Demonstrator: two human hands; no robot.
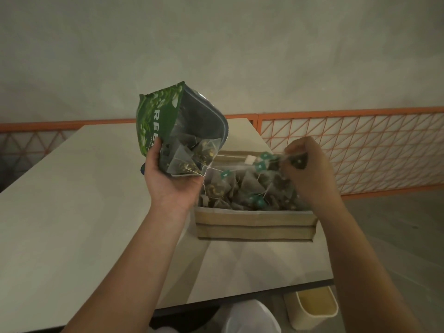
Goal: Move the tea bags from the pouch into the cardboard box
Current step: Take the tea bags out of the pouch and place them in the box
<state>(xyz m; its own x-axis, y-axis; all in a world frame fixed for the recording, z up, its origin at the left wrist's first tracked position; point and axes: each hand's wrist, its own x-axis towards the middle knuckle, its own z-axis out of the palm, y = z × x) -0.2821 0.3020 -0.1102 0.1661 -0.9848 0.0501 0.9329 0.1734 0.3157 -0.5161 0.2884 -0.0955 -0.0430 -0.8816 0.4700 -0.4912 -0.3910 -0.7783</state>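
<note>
Pale table [60, 224] as landmark. Behind its far edge, orange mesh fencing [360, 145] running left and right, backed by a plain grey-green wall [216, 44]. Below its near edge, 1 cream bin [312, 308] (yellowish inside) just beside 1 white rounded container [249, 316]. To its right, grey floor [396, 224].

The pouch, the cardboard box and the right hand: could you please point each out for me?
pouch [153, 121], head view, on its green printed front.
cardboard box [254, 224], head view, on its near outer wall.
right hand [310, 169], head view, on the back of the hand.
</note>
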